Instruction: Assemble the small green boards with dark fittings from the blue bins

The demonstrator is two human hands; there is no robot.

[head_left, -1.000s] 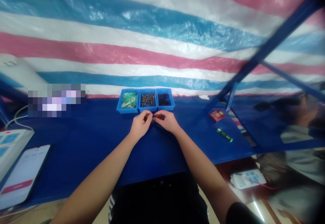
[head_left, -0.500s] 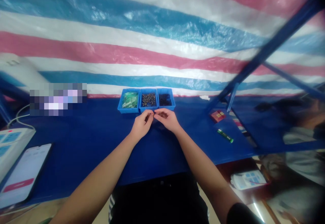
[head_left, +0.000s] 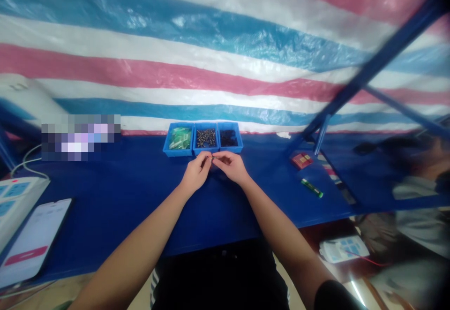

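Observation:
My left hand [head_left: 196, 171] and my right hand [head_left: 232, 165] meet fingertip to fingertip over the table, both closed in a pinch. Between them is something small, mostly covered by the fingers and too small to name. Just beyond my hands stand three blue bins side by side. Green plastic packets [head_left: 180, 138] fill the left bin [head_left: 168, 152]. Small metallic parts [head_left: 206, 138] lie in the middle bin [head_left: 198, 151]. Small black parts [head_left: 228, 138] are in the right bin [head_left: 236, 149].
On the blue table [head_left: 116, 202] lie a phone [head_left: 33, 239] and a power strip [head_left: 17, 202] at left. A red box [head_left: 301, 160] and a green tube [head_left: 311, 188] lie at right. A blue metal post [head_left: 351, 94] slants up there; another person [head_left: 418, 197] sits beyond it.
My fingertips have shifted very slightly around the small thing between them. At the far right, a red cable shows more clearly by the white power strip below. The bins have not moved.

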